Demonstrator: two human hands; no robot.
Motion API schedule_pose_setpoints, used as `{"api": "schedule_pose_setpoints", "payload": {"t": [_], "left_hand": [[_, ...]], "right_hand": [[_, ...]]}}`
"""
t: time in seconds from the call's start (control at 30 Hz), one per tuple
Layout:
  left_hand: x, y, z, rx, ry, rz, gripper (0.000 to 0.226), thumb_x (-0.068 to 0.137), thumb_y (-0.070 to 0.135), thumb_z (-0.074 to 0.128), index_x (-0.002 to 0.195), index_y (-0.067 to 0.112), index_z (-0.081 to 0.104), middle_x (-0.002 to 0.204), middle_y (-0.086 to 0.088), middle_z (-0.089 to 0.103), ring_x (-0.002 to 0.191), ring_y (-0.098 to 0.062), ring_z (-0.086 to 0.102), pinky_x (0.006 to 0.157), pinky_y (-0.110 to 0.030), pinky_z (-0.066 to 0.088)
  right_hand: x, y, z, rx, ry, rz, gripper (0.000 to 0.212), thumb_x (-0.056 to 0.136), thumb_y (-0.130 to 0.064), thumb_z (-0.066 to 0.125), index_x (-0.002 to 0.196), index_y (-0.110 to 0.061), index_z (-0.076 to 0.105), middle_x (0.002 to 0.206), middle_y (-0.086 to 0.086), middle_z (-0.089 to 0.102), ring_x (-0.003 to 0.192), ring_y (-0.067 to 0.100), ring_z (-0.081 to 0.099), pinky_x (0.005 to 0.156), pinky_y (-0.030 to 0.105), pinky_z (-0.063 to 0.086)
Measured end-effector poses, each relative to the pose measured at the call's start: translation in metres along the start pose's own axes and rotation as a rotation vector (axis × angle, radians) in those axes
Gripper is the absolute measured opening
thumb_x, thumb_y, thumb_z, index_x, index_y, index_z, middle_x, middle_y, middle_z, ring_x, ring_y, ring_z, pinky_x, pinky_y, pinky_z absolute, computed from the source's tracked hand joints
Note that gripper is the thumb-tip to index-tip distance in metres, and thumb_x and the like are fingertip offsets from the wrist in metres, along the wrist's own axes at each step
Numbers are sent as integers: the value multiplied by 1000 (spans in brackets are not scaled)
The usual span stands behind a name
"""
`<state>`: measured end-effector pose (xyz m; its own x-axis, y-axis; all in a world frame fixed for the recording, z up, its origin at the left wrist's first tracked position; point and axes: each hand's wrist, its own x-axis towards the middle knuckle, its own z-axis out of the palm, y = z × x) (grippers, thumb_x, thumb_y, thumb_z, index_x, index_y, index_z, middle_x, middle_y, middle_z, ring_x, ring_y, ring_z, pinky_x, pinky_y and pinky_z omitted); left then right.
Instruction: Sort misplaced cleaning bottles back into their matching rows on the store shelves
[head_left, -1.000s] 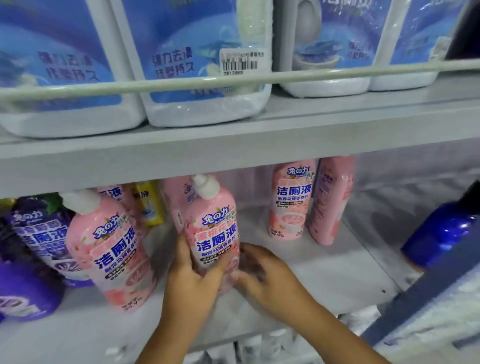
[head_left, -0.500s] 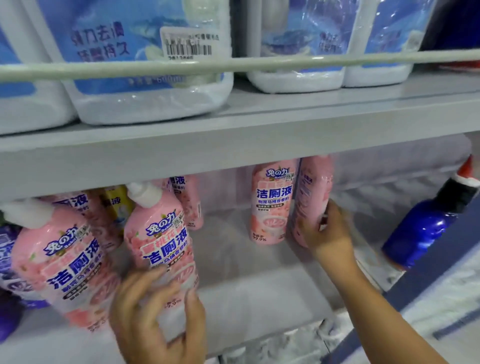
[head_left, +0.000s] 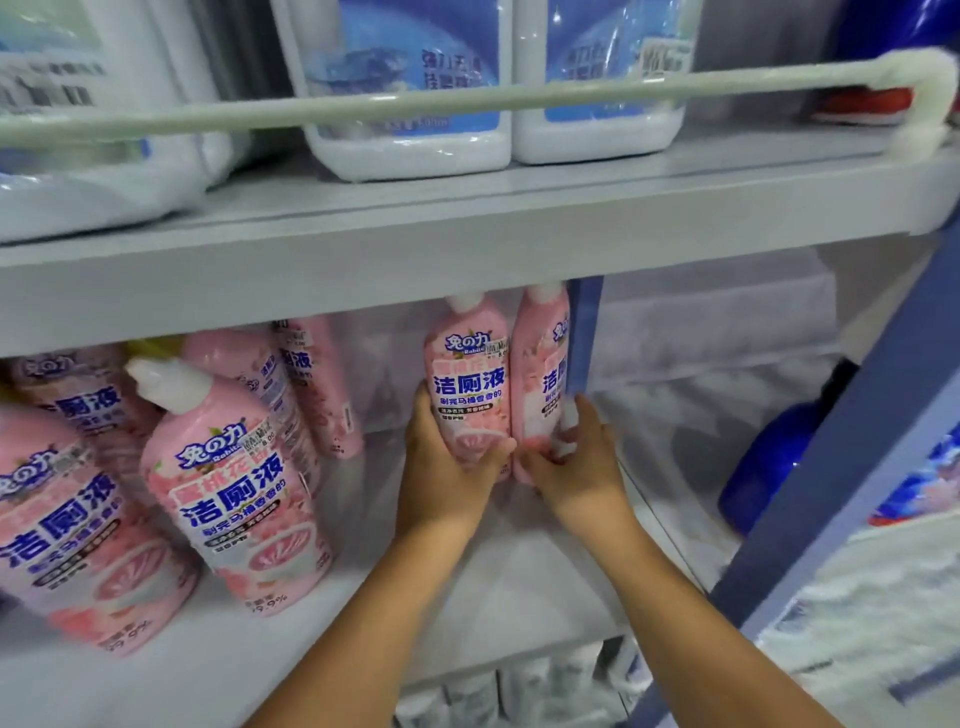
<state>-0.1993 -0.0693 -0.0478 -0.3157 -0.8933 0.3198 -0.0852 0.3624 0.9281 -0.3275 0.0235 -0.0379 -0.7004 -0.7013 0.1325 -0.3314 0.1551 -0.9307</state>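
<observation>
Two pink toilet-cleaner bottles stand upright side by side deep on the lower shelf (head_left: 498, 587). My left hand (head_left: 447, 467) grips the left pink bottle (head_left: 467, 384) near its base, thumb across the front. My right hand (head_left: 576, 462) grips the right pink bottle (head_left: 540, 384) low down, against a blue divider (head_left: 584, 338). Several more pink bottles stand at the shelf's left, the nearest one (head_left: 234, 488) leaning with its white cap up.
White jugs with blue labels (head_left: 410, 93) fill the upper shelf behind a pale guard rail (head_left: 467, 101). A dark blue bottle (head_left: 763, 467) sits in the bay to the right, beyond a blue upright post (head_left: 852, 467). Small white bottles (head_left: 519, 691) show on the shelf below.
My left hand let go of the near pink bottle at the left and moved right to grip the left one of the back pair. My right hand stays on the right back bottle.
</observation>
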Motion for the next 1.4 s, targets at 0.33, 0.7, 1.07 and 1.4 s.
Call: {"api": "schedule_pose_setpoints", "payload": {"t": [0.33, 0.7, 1.07, 1.4], "left_hand": [[21, -3, 5, 13, 21, 117, 91, 74, -1, 80, 149, 25, 36, 136, 7, 62, 118, -9, 65, 102, -41, 54], [78, -44, 10, 148, 83, 34, 98, 67, 50, 80, 152, 42, 33, 130, -5, 64, 110, -23, 69, 93, -48, 58], [98, -42, 16, 136, 55, 41, 76, 76, 11, 84, 143, 24, 50, 116, -3, 72, 92, -15, 72, 79, -36, 62], [103, -47, 21, 150, 61, 20, 67, 76, 14, 86, 135, 19, 54, 115, -2, 74, 94, -15, 73, 79, -32, 62]], "right_hand": [[28, 10, 20, 166, -15, 6, 94, 56, -32, 87, 137, -39, 39, 128, -12, 63, 113, 10, 66, 97, 41, 57], [70, 0, 49, -204, 299, -23, 97, 65, -44, 88, 139, -15, 33, 128, 4, 44, 117, 29, 53, 80, 40, 50], [101, 15, 49, -180, 294, -48, 96, 58, -53, 89, 133, -16, 42, 127, 2, 49, 119, 27, 54, 91, 44, 52], [105, 28, 49, -86, 273, -67, 81, 71, -54, 82, 138, -27, 45, 130, -6, 49, 122, 19, 57, 101, 45, 53]]}}
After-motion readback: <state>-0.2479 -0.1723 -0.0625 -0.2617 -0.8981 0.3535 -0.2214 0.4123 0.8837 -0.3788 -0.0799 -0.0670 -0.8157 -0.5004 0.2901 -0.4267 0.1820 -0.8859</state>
